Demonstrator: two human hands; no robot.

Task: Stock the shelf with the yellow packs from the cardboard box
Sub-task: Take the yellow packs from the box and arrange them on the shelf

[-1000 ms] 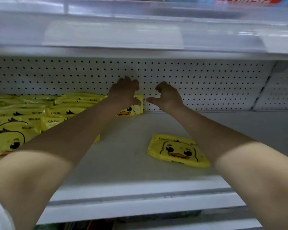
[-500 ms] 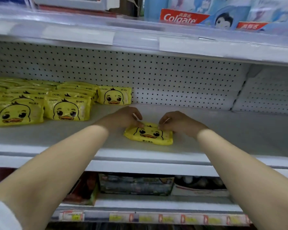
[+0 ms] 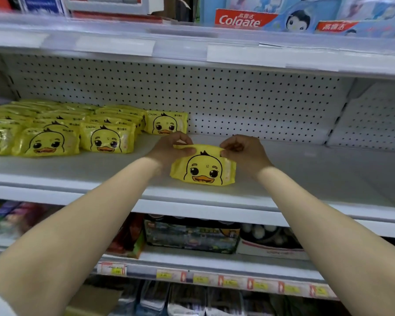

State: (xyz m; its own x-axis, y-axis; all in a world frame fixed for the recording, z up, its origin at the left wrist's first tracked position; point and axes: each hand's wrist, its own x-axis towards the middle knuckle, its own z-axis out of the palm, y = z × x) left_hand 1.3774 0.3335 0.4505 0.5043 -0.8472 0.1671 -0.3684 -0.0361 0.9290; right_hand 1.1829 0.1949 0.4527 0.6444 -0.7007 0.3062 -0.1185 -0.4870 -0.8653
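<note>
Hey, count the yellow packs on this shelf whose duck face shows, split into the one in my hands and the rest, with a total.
Held pack, pinched at its top edge by left hand and right hand: 1
Unheld packs with face showing: 4, leftmost cut by the frame
Total: 5; the packs behind are too hidden to count.

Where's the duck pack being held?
Head view, centre: the duck pack stands on the white shelf, right of the stocked packs, left hand and right hand pinching its top.
</note>
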